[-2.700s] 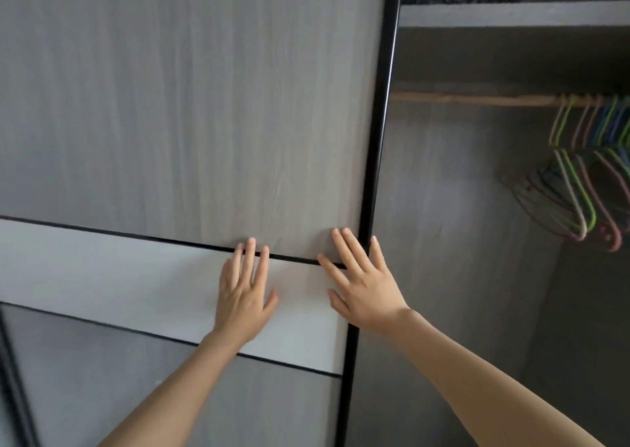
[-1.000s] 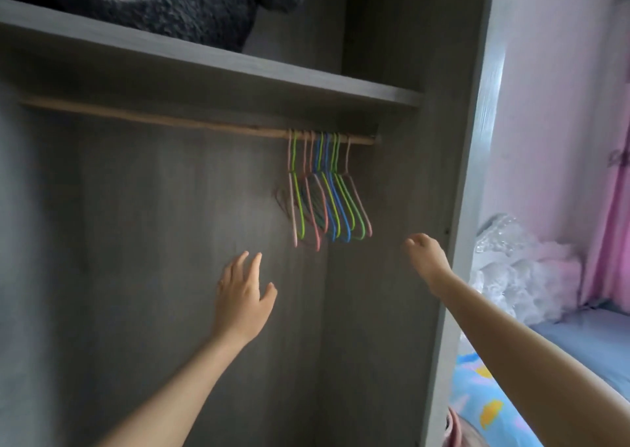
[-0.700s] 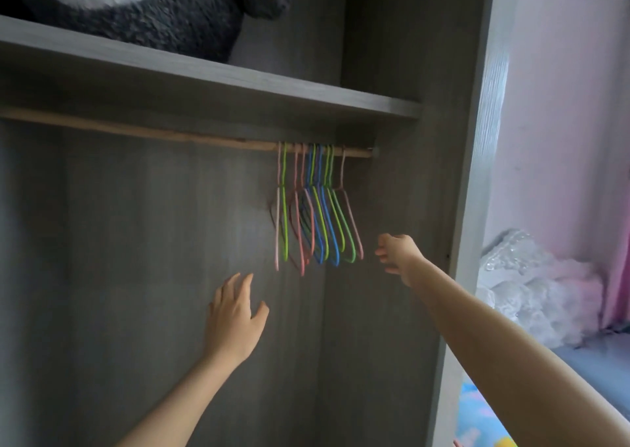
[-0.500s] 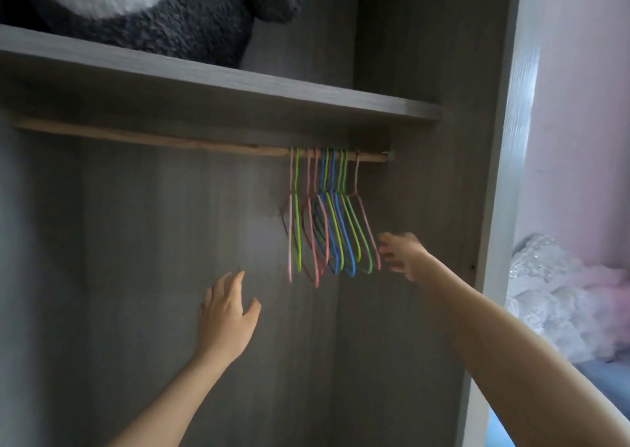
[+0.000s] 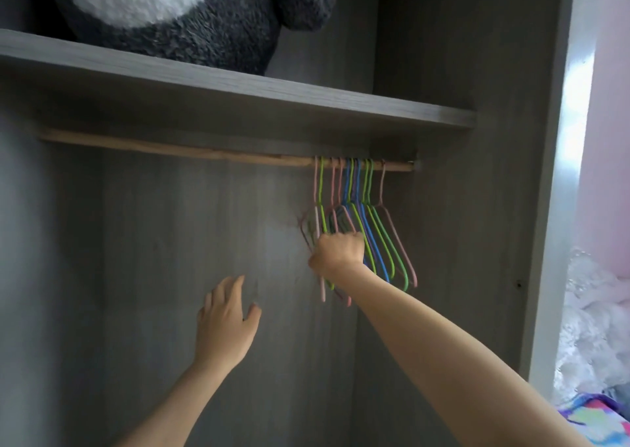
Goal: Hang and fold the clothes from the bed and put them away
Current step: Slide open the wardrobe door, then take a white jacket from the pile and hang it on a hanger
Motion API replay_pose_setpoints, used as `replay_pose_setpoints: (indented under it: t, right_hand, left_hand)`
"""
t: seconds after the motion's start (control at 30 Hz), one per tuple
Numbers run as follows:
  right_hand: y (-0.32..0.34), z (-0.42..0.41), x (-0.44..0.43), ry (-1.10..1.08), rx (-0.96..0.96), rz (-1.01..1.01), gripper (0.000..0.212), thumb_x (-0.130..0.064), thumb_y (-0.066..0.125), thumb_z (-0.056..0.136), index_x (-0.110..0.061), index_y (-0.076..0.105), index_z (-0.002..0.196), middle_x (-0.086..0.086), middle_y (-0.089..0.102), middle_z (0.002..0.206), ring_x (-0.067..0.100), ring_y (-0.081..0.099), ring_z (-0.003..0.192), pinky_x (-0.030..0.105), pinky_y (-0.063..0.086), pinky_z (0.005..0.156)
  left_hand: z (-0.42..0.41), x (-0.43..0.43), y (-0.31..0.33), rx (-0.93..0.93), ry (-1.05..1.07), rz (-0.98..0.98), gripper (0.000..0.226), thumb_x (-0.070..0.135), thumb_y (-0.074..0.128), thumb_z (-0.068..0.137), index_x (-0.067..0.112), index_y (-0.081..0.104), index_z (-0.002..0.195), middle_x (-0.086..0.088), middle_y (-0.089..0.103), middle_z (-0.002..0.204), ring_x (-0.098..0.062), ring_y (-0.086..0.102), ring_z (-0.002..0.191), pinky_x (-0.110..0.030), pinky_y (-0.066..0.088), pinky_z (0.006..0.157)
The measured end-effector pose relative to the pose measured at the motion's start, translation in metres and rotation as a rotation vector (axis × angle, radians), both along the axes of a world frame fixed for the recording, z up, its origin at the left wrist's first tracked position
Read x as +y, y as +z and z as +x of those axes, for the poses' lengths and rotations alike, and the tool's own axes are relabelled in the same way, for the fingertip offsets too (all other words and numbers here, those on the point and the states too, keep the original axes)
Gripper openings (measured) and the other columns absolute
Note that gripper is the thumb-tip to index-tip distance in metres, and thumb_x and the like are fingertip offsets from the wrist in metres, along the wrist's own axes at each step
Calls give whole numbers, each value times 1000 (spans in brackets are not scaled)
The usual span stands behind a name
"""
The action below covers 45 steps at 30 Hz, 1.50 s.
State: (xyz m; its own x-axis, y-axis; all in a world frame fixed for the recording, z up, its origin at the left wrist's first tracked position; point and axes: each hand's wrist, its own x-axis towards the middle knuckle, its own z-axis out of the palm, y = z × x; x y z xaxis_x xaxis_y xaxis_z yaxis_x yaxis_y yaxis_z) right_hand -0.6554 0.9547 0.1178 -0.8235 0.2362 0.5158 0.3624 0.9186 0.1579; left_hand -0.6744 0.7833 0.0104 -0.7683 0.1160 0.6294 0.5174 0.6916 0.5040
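Several thin coloured hangers [image 5: 378, 238], pink, green and blue, hang bunched at the right end of a wooden rail [image 5: 191, 148] inside the open grey wardrobe. My right hand [image 5: 338, 254] reaches up into the bunch, its fingers curled round the left-hand hangers. My left hand [image 5: 226, 324] is raised lower and to the left, fingers spread and relaxed, holding nothing, in front of the wardrobe's back panel. No clothes are on the hangers.
A grey shelf [image 5: 306, 102] runs above the rail and carries a large black-and-white plush toy [image 5: 191, 13]. The wardrobe's side panel [image 5: 552, 208] stands at the right. Beyond it lie a white frilly fabric heap [image 5: 596, 327] and a colourful cloth [image 5: 600, 419].
The sliding door was pushed aside earlier. My right hand moved left from beside the hangers and closed on the left ones. My left hand stayed low and open.
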Motion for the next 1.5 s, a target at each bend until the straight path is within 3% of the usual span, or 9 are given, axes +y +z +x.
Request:
replay_pose_setpoints:
  t: [0.13,0.37,0.63,0.87,0.97,1.07,1.2,1.33,1.5]
  right_hand:
    - [2,-1,-1,-23,21,-86,31,-10,46,91,-12,57,120,7,61,120,29,58,112,30,42,81]
    - [15,13,0,14,215,-319,31,-1,40,89,-2,57,114,18,63,113,37,58,107,35,44,78]
    - [9,77,31,106,203,-291,29,-26,42,95,-17,49,68,17,66,96,35,57,89,30,35,64]
    - [-39,242,89,93,458,-119,38,-47,40,87,-18,65,88,-3,51,50,20,44,50,27,33,51]
    - [-61,327,123,-27,602,-73,23,-44,39,85,-27,51,95,-4,54,53,17,45,46,25,39,50]
    - [-85,415,149,-180,608,9,18,-41,41,89,-25,47,95,3,62,62,25,56,51,29,42,51]
    - [-133,546,180,-473,552,87,19,-41,41,90,-21,43,88,10,64,64,29,61,52,28,44,47]
    - [-175,659,205,-832,539,39,31,-39,39,93,-14,53,82,15,62,67,33,61,57,33,45,51]
    - [-237,784,232,-1126,596,-122,45,-42,55,87,0,60,71,20,62,64,36,64,60,37,45,52]
  left_hand:
    - [-13,-11,-5,62,14,17,72,44,30,75,-1,53,126,-20,53,129,-41,47,118,-50,40,94]
    - [-10,-10,3,26,-1,51,67,33,38,73,-1,51,129,-20,50,132,-40,43,122,-48,35,97]
    - [-8,5,11,136,-100,152,75,41,35,73,-6,47,130,-29,48,132,-49,44,119,-57,37,95]
    - [21,57,19,611,-159,227,71,39,45,80,-1,30,137,-38,35,136,-53,33,121,-63,32,94]
    - [50,102,12,627,-295,240,55,34,46,85,-2,44,126,-32,54,116,-50,50,102,-58,37,86]
    - [94,147,-6,604,-464,161,31,25,43,89,2,64,87,-20,62,67,-41,58,63,-46,42,64]
    - [186,222,-44,397,-834,3,35,24,39,81,1,63,68,-22,59,59,-43,58,51,-40,44,51]
    - [253,301,-82,-106,-983,-140,38,32,48,89,-1,65,79,-31,63,79,-48,60,77,-43,44,64]
    - [348,408,-147,-689,-1239,-134,21,9,60,89,-11,63,86,-6,53,50,-12,53,40,-17,44,40]
